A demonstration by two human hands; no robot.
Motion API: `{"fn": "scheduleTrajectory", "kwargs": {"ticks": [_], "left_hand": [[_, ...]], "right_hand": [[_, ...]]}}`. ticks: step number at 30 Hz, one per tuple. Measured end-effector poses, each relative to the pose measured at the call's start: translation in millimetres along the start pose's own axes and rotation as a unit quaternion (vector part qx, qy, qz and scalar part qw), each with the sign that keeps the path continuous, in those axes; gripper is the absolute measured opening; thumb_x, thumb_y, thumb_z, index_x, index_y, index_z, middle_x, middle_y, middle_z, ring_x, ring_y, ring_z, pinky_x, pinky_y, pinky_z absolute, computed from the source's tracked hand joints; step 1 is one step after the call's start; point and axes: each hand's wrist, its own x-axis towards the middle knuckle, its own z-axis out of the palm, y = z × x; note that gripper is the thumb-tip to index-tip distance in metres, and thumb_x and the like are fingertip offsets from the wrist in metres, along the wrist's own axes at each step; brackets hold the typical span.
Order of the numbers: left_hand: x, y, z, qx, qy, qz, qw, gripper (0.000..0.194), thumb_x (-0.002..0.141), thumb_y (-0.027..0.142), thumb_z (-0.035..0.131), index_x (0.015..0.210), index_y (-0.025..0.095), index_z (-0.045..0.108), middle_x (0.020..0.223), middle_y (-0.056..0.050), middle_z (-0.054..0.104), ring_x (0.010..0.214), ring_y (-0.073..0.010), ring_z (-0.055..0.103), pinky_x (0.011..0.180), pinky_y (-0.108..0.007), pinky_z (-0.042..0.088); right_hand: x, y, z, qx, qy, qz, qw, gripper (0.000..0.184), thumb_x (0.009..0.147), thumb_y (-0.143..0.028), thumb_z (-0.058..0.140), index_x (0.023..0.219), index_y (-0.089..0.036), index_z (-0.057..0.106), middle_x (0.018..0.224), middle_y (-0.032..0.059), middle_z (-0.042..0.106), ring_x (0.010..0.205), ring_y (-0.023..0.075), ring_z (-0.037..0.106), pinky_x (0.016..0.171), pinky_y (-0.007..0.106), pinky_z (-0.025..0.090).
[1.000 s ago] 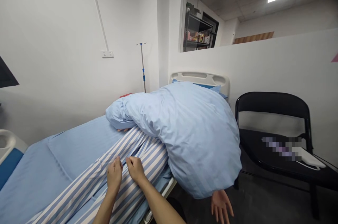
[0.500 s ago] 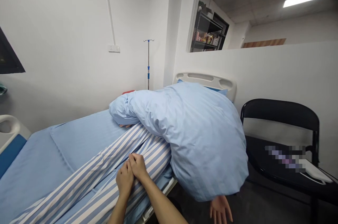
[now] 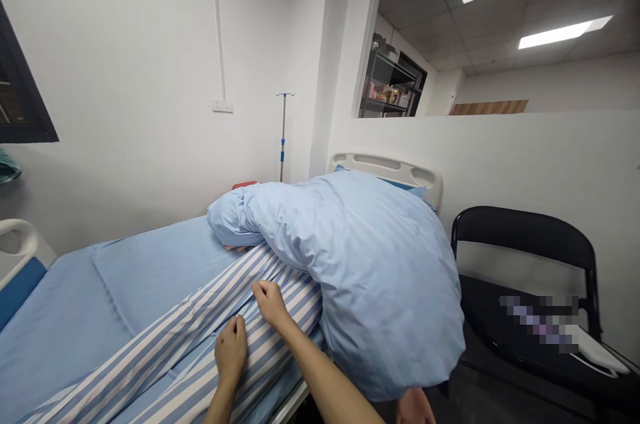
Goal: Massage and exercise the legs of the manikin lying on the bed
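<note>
The left hand [image 3: 231, 351] and right hand [image 3: 270, 304] rest apart on the striped sheet [image 3: 170, 337], fingers curled, pinch unclear, beside the blue duvet [image 3: 385, 291].

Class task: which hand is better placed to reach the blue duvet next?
Probably the right hand: it rests higher on the striped fabric, closer to the duvet, while the left hand lies lower and farther off.
</note>
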Motion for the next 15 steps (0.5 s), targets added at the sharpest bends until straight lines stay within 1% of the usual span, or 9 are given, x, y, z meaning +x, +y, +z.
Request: {"fn": "scheduleTrajectory", "kwargs": {"ticks": [3, 7, 9, 11, 15], "left_hand": [[-0.7, 0.6, 0.4, 0.005, 0.000, 0.000, 1.000, 0.036, 0.086, 0.037, 0.027, 0.061, 0.021, 0.047, 0.063, -0.003, 0.058, 0.064, -0.0156, 0.050, 0.059, -0.025, 0.025], [-1.9, 1.1, 2.6, 0.034, -0.006, 0.018, 0.999, 0.033, 0.085, 0.033, 0.028, 0.062, 0.020, 0.048, 0.064, -0.003, 0.058, 0.063, -0.0149, 0.049, 0.059, -0.025, 0.024], [-2.9, 2.0, 3.6, 0.045, -0.008, 0.027, 0.999, 0.032, 0.084, 0.033, 0.029, 0.061, 0.020, 0.047, 0.065, -0.003, 0.059, 0.063, -0.0145, 0.049, 0.058, -0.025, 0.023], [-3.3, 3.3, 3.8, 0.052, -0.016, 0.027, 0.998, 0.032, 0.084, 0.034, 0.030, 0.061, 0.020, 0.048, 0.066, -0.003, 0.059, 0.064, -0.0147, 0.049, 0.057, -0.025, 0.023], [1.2, 8.2, 2.2, 0.049, -0.039, -0.002, 0.998, 0.030, 0.081, 0.035, 0.033, 0.059, 0.021, 0.046, 0.062, -0.002, 0.056, 0.062, -0.0152, 0.048, 0.055, -0.024, 0.024]], "right_hand": [[-5.4, 12.8, -1.3, -0.039, 0.009, 0.005, 0.999, 0.043, 0.085, -0.038, 0.035, 0.047, -0.016, 0.035, 0.046, -0.0055, 0.028, 0.047, 0.0067, 0.030, 0.049, 0.022, 0.017], [-19.2, 30.6, 9.1, -0.110, 0.022, 0.007, 0.994, 0.038, 0.082, -0.033, 0.042, 0.047, -0.016, 0.042, 0.044, -0.0047, 0.032, 0.047, 0.0075, 0.027, 0.051, 0.026, 0.015], [-21.8, 33.0, 11.9, -0.141, 0.029, 0.008, 0.990, 0.038, 0.083, -0.032, 0.041, 0.048, -0.017, 0.046, 0.044, -0.0041, 0.036, 0.046, 0.0080, 0.027, 0.052, 0.027, 0.015], [-21.8, 32.4, 11.9, -0.150, 0.031, 0.012, 0.988, 0.039, 0.084, -0.032, 0.039, 0.049, -0.018, 0.048, 0.045, -0.0035, 0.040, 0.046, 0.0084, 0.028, 0.052, 0.026, 0.016], [-21.1, 30.3, 9.0, -0.150, 0.043, 0.016, 0.988, 0.040, 0.085, -0.033, 0.037, 0.051, -0.018, 0.052, 0.046, -0.0026, 0.045, 0.047, 0.0089, 0.033, 0.052, 0.026, 0.018]]}}
